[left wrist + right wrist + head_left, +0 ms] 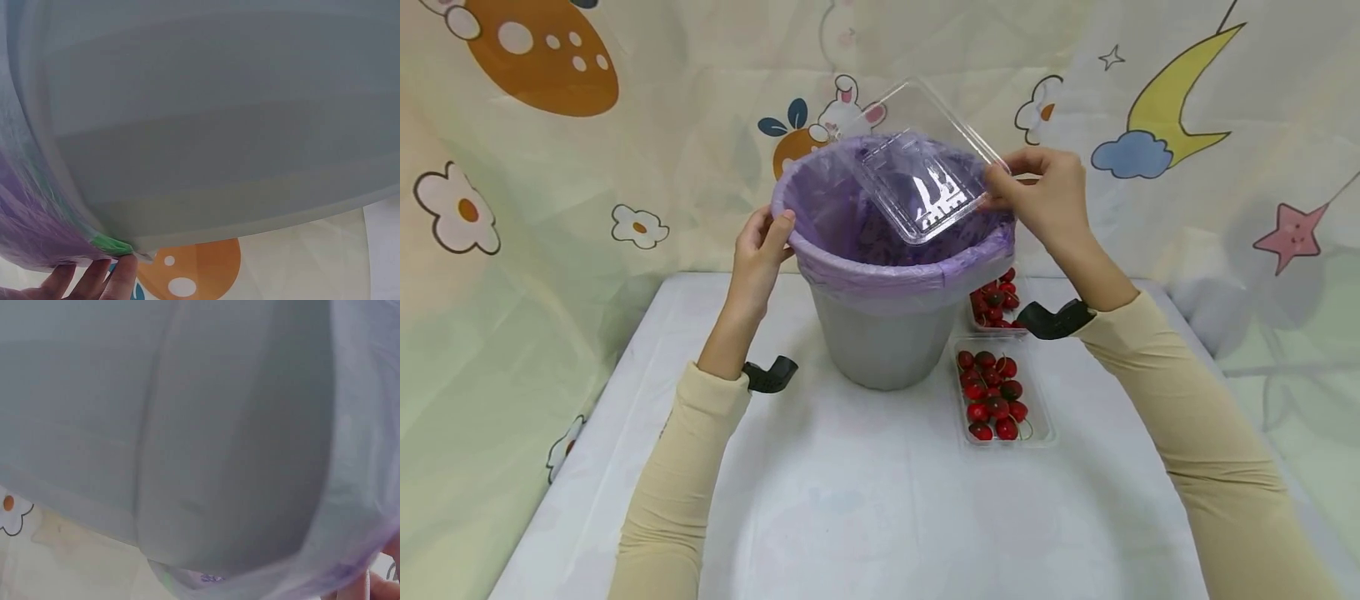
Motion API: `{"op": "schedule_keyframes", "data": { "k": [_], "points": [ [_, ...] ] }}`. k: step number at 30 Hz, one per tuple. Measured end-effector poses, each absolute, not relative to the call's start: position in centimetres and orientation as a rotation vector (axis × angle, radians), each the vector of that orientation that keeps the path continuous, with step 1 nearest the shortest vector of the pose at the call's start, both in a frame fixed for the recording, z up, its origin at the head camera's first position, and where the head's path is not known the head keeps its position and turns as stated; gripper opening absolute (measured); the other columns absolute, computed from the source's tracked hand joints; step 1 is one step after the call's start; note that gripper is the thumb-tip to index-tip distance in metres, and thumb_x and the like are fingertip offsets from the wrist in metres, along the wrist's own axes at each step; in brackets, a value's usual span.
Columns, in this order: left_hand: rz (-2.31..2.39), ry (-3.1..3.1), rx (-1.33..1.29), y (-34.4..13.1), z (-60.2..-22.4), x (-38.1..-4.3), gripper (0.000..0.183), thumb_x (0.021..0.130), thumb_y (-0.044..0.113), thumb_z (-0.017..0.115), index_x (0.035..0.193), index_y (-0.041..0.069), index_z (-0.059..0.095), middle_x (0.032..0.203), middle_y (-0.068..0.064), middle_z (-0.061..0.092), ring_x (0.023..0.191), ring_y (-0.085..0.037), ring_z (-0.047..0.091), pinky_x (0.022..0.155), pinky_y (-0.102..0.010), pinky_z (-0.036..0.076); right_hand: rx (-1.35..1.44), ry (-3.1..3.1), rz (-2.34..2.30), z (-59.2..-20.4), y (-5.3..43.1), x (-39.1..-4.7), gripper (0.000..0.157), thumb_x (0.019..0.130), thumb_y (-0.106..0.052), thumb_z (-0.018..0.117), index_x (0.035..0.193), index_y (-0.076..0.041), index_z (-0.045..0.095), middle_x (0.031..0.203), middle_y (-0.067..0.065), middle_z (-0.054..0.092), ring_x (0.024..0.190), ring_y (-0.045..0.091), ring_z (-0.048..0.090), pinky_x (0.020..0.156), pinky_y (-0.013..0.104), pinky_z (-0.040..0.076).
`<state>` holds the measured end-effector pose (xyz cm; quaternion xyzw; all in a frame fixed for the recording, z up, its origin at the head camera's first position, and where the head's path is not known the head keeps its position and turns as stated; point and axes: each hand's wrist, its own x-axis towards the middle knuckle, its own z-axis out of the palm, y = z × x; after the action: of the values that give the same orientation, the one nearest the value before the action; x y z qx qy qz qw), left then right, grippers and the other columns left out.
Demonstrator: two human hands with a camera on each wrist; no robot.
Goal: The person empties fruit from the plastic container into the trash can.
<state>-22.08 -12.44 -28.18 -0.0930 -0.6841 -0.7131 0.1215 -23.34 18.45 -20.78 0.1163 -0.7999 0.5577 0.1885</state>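
A grey bin (887,342) stands upright on the table, lined with a purple plastic bag (880,268) folded over its rim. At the rim's left side, my left hand (757,258) grips the edge and bag, thumb on top; its fingers (120,280) show underneath in the left wrist view. My right hand (1051,193) pinches a corner of a clear plastic lid (916,227), which tilts over the bin's mouth. In the right wrist view, the bin wall (231,437) covers most of the picture, and the lid is not visible there.
Right of the bin lies a clear box of cherries (992,398). A second cherry box (996,302) is behind it, partly hidden by the bin. A white cloth covers the table (850,500), and a patterned curtain (700,150) hangs behind.
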Motion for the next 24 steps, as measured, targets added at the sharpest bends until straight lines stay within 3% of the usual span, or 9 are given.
{"op": "schedule_keyframes", "data": {
  "k": [7, 24],
  "points": [
    [-2.074, -2.009, -0.255, -12.4, -28.1, -22.0, 0.054, 0.089, 0.031, 0.05, 0.132, 0.0, 0.044, 0.109, 0.002, 0.053, 0.101, -0.009, 0.052, 0.095, -0.032, 0.045, 0.266, -2.13, 1.827, -19.9, 20.1, -23.2, 0.013, 0.083, -0.013, 0.066, 0.086, -0.001, 0.069, 0.086, 0.007, 0.063, 0.058, 0.012, 0.068, 0.066, 0.018, 0.054],
    [-2.053, -2.02, -0.262, -12.3, -28.2, -21.9, 0.054, 0.089, 0.032, 0.049, 0.132, 0.0, 0.044, 0.109, 0.003, 0.053, 0.101, -0.008, 0.052, 0.097, -0.036, 0.045, 0.189, -1.75, 2.139, -18.5, 25.4, -22.7, 0.01, 0.081, 0.0, 0.065, 0.083, 0.009, 0.068, 0.077, 0.014, 0.064, 0.054, 0.025, 0.066, 0.062, 0.029, 0.055]
  ]
}}
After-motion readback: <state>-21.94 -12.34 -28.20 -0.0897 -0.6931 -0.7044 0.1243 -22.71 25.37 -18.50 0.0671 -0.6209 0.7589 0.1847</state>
